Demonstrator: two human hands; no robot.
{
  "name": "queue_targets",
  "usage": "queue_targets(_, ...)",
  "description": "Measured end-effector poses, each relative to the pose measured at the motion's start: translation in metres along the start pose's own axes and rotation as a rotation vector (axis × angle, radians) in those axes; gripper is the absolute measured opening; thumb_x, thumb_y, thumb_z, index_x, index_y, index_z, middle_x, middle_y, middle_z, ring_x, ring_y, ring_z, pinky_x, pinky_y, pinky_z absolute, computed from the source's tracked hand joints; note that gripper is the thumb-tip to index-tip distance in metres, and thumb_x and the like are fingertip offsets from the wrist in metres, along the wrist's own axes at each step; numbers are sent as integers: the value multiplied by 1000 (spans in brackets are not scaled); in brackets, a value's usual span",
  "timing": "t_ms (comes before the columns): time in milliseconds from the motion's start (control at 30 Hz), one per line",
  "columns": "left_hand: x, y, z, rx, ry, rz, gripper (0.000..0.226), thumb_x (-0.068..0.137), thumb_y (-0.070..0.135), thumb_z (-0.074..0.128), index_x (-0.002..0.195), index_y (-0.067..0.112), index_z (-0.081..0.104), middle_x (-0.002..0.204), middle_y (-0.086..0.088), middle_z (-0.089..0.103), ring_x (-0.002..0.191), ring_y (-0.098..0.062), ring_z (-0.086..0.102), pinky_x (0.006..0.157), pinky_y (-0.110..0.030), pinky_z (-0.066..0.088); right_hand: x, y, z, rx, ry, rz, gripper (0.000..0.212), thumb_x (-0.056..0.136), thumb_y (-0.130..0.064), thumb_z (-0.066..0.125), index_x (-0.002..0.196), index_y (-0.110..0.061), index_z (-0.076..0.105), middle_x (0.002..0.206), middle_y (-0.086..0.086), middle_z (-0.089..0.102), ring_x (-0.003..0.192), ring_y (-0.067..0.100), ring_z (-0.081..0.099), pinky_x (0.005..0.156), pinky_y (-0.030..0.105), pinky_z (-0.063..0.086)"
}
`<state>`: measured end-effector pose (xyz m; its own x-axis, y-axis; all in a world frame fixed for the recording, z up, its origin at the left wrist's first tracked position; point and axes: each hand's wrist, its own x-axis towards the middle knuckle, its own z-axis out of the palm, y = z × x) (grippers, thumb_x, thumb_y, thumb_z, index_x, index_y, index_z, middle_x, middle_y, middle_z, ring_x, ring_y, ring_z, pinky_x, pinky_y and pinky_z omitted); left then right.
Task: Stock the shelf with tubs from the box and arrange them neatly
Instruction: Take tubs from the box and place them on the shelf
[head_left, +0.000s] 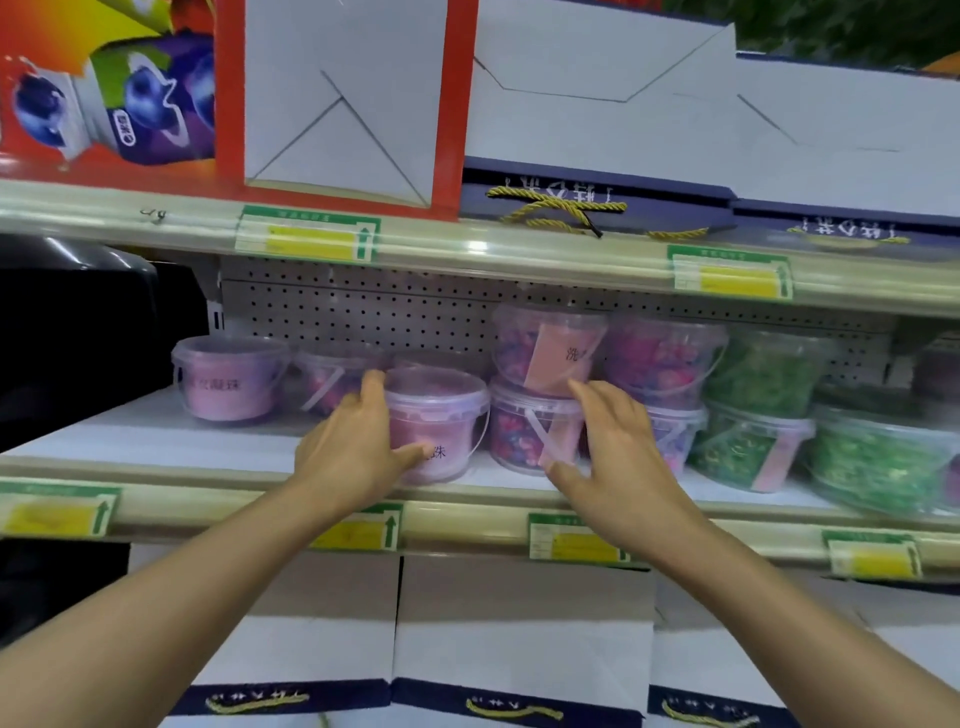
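The left hand (353, 447) wraps its grip around a clear round plastic tub (439, 423) of pink filling, whose printed characters are partly covered, at the front of the white shelf (156, 441). The right hand (618, 452) hangs spread and holds nothing, just before stacked tubs (540, 384) of mixed pink-and-blue contents bearing pink labels. Green-filled tubs (753, 415) sit further right; yellow price tags (571, 540) line the shelf edge.

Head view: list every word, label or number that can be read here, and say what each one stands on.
"洗": pink label of the upper stacked tub; the rest is cut off.
"珠": front pink tub held by the left hand; earlier characters are covered.
"凝珠", preceded by blurred characters: far-left tub.
Shelf price tags: too blurred to read.
Navy gift boxes: upside-down script, unreadable.
Orange carton: small badge, unreadable.
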<state>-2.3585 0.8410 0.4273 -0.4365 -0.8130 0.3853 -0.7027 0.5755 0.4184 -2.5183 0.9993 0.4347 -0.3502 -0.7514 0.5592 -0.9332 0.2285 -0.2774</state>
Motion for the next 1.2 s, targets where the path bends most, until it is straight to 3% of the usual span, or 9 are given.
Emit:
queue_targets(133,-13,12,5,75,92,31,87,77,48,67,142,22,15,145,-14,28,131,-36,33,101,-48,37,-19,10,-5,-24,-13,-94,70,87,-29,60,145,-16,23,148,-1,21,135,16,15,108,23,16)
queue_targets(267,-45,41,12,140,186,144,84,78,42,67,144,22,20,153,-13,11,139,-32,13,109,-46,22,-42,28,-7,-29,-70,-135,69,87,-28,60,145,-14,24,148,2,22,136,17,16,108,21,14)
queue_targets(433,-96,90,33,137,127,348,66,81,36,64,139,22,36,144,-3,34,131,-25,30,103,-37,30,-84,66,-14,-26,-166,-129,64,89,-26,57,144,-15,25,147,3,25,134,19,19,109,25,18)
queue_targets(567,-146,127,72,97,-42,336,55,87,37,59,136,25,38,140,4,41,128,-19,36,99,-33,35,-131,111,-15,-36,-313,-93,62,92,-30,55,144,-16,25,149,2,20,136,21,20,109,32,27)
queue_targets(767,-222,171,148,147,-330,230,49,89,39,55,133,26,38,131,2,50,119,-20,45,86,-33,42,-214,188,-10,-53,-472,-47,56,92,-31,53,141,-16,31,144,4,30,130,22,31,103,29,31)
queue_targets(1200,-372,187,320,118,-892,78,45,89,37,56,130,24,42,130,0,52,121,-20,47,89,-33,45,-392,324,43,-39,-779,290,53,89,-31,56,136,-13,38,137,9,38,125,27,39,98,33,37)
